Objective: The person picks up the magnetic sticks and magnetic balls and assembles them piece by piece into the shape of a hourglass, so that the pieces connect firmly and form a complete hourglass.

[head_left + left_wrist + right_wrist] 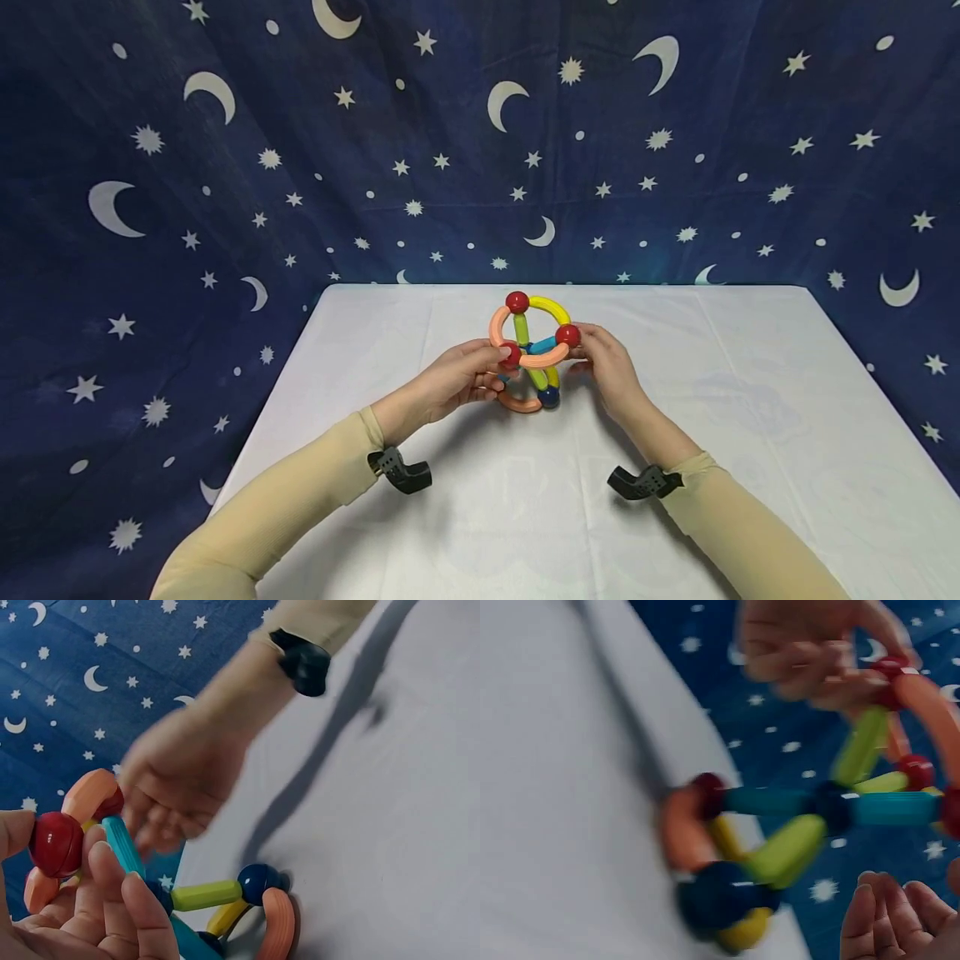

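A ball-and-rod building toy (pixel 543 360) is held upright over the white table. Its upper ring has red balls joined by curved orange and yellow rods; green and blue straight rods meet at a dark blue ball (pixel 832 808) in the middle. Below is a second ring of curved rods with dark blue balls (pixel 259 883). My left hand (pixel 465 372) pinches the near-left red ball (pixel 56 844) between thumb and fingers. On the opposite side, my right hand (pixel 611 371) holds the right red ball (pixel 567 336) at its fingertips; its lower fingers (pixel 885 915) hang loose.
A white cloth covers the table (pixel 712 400). Behind and beside it hangs a dark blue curtain (pixel 450 125) with moons and stars. Each wrist wears a black camera mount (pixel 401 471). The toy's lower ring is close to the tabletop.
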The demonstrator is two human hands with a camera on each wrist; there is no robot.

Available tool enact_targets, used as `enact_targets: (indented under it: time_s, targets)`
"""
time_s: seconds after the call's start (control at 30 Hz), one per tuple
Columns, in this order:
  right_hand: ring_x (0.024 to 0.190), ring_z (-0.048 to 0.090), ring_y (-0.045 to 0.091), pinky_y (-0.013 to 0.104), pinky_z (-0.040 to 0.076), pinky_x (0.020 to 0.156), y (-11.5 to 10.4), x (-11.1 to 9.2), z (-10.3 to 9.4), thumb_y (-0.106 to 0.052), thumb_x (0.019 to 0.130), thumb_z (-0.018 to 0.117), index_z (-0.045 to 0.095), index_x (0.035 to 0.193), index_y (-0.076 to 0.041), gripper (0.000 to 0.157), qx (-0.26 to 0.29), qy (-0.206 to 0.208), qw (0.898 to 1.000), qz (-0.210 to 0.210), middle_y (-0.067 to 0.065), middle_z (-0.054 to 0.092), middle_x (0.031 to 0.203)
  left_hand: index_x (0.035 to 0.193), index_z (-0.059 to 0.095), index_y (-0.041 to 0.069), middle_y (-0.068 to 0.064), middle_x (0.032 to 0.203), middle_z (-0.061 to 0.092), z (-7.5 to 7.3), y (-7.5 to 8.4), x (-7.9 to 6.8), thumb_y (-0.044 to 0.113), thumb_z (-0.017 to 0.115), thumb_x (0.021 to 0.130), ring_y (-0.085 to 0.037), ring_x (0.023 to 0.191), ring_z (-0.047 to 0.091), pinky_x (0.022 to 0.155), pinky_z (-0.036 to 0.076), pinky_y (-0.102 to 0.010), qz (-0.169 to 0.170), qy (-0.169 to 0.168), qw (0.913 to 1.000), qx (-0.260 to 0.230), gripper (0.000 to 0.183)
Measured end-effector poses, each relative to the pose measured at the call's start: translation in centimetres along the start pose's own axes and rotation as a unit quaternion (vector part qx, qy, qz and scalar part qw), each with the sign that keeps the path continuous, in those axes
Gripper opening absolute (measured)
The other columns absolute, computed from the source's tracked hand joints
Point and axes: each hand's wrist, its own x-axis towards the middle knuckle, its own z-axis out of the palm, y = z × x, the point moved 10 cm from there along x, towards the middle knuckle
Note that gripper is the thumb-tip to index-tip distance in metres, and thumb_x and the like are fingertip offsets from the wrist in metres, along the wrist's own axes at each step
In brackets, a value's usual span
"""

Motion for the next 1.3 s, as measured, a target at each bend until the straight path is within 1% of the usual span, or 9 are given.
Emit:
enact_targets:
  time_s: [0.07,0.13,0.2,0.3,0.4,0.6,0.83,1.07,1.3]
  targets:
    - [0.090,0.063,0.018,0.028,0.055,0.070,-1.3,0.4,-0.2,-0.038,0.110,0.043,0.054,0.140,0.000,0.050,0.008,-0.005,1.000,0.004,0.012,0.061,0.118,0.130,0.060,0.006,-0.007,0.103,0.072,-0.3,0.0,0.1,0.031,0.064,0.100,-0.013,0.072,0.062,0.073,0.054,-0.026,-0.002,0.002,1.0000,0.001,0.039]
    - [0.085,0.062,0.016,0.025,0.054,0.064,-2.7,0.7,-0.1,-0.045,0.109,0.044,0.053,0.142,-0.001,0.056,-0.006,-0.015,1.000,0.006,0.013,0.061,0.118,0.129,0.061,0.006,-0.005,0.101,0.071,-0.5,0.1,0.1,0.032,0.062,0.100,-0.014,0.073,0.061,0.073,0.054,-0.026,-0.004,0.003,1.0000,0.002,0.039]
    - [0.081,0.060,0.016,0.024,0.052,0.060,-3.7,0.9,0.1,-0.046,0.107,0.048,0.053,0.142,-0.002,0.056,-0.022,-0.021,1.000,0.005,0.017,0.061,0.121,0.129,0.061,0.006,-0.005,0.101,0.070,-0.7,0.1,0.2,0.032,0.060,0.101,-0.014,0.073,0.060,0.074,0.053,-0.027,-0.007,0.003,1.0000,0.003,0.039]
    - [0.078,0.059,0.017,0.024,0.051,0.060,-4.5,1.1,0.4,-0.041,0.105,0.056,0.055,0.141,-0.004,0.052,-0.039,-0.022,0.999,0.006,0.021,0.063,0.121,0.133,0.062,0.006,-0.006,0.100,0.070,-1.0,0.2,0.3,0.033,0.058,0.101,-0.015,0.073,0.059,0.074,0.053,-0.027,-0.009,0.008,0.9999,0.004,0.042]
    - [0.076,0.060,0.018,0.025,0.053,0.061,-4.6,1.2,0.5,-0.036,0.103,0.061,0.055,0.140,-0.006,0.048,-0.037,-0.019,0.999,0.006,0.021,0.065,0.118,0.135,0.062,0.006,-0.005,0.099,0.069,-1.4,0.3,0.5,0.035,0.056,0.101,-0.015,0.072,0.057,0.075,0.052,-0.028,-0.012,0.015,0.9998,0.005,0.045]
    - [0.076,0.062,0.020,0.027,0.057,0.067,-4.5,1.2,0.8,-0.032,0.103,0.060,0.054,0.140,-0.004,0.047,-0.022,-0.019,1.000,0.008,0.016,0.064,0.109,0.141,0.058,0.003,-0.003,0.095,0.068,-1.8,0.6,1.0,0.036,0.053,0.101,-0.014,0.070,0.057,0.072,0.051,-0.028,-0.005,0.021,0.9998,0.006,0.052]
    - [0.076,0.063,0.018,0.028,0.057,0.069,-4.1,1.1,1.0,-0.030,0.104,0.058,0.049,0.144,-0.001,0.050,0.008,-0.030,0.999,0.014,0.013,0.062,0.104,0.138,0.061,0.007,0.001,0.089,0.066,-2.1,0.9,1.3,0.036,0.053,0.101,-0.013,0.068,0.055,0.071,0.050,-0.028,0.003,0.026,0.9996,-0.011,0.047]
    - [0.075,0.062,0.019,0.029,0.057,0.070,-4.2,0.8,1.1,-0.032,0.104,0.059,0.049,0.144,-0.003,0.050,0.015,-0.031,0.999,0.011,0.010,0.066,0.100,0.139,0.060,0.005,0.001,0.089,0.066,-2.3,0.8,1.5,0.036,0.052,0.102,-0.013,0.069,0.055,0.071,0.050,-0.027,0.003,0.030,0.9995,-0.011,0.049]
    - [0.075,0.064,0.018,0.029,0.058,0.069,-4.3,0.5,1.3,-0.027,0.105,0.058,0.048,0.144,-0.001,0.048,0.028,-0.035,0.999,0.000,0.009,0.067,0.098,0.139,0.061,0.007,0.000,0.090,0.066,-2.3,1.1,1.4,0.035,0.053,0.102,-0.012,0.069,0.055,0.071,0.051,-0.027,0.016,0.026,0.9995,-0.002,0.047]
